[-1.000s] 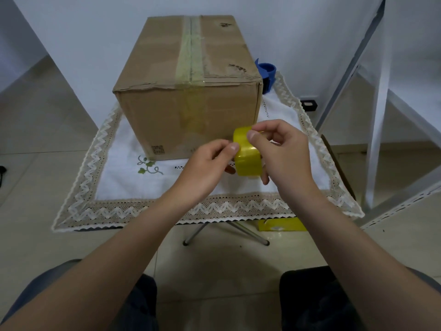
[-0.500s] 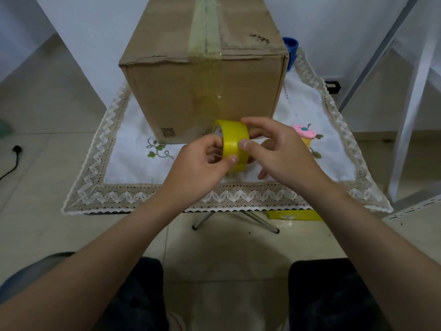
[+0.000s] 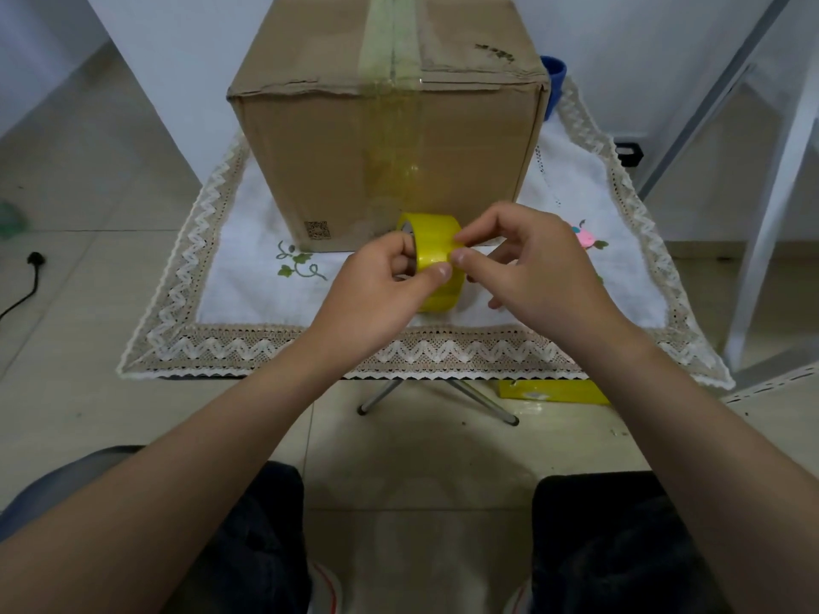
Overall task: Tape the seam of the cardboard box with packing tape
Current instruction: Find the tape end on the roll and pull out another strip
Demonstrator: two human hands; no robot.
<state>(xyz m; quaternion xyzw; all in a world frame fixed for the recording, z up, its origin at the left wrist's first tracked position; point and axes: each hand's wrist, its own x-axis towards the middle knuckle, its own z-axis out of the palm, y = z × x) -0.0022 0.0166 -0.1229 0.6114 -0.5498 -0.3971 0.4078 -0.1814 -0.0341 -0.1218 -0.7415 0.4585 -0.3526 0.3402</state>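
Note:
A closed brown cardboard box stands on a small table. Yellowish tape runs along its top seam and down the near face. In front of the box I hold a yellow roll of packing tape upright above the tablecloth. My left hand grips the roll, fingers through its core and thumb on the outer face. My right hand pinches the roll's outer surface between thumb and forefinger at its right edge. No loose tape end shows clearly.
A white cloth with a lace zigzag border covers the folding table. A blue cup stands behind the box at the right. A yellow flat object lies on the floor under the table. White frame legs rise at the right.
The roll has turned so its flat outer face points toward me. Both hands have shifted slightly on it, and my view has moved closer to the box.

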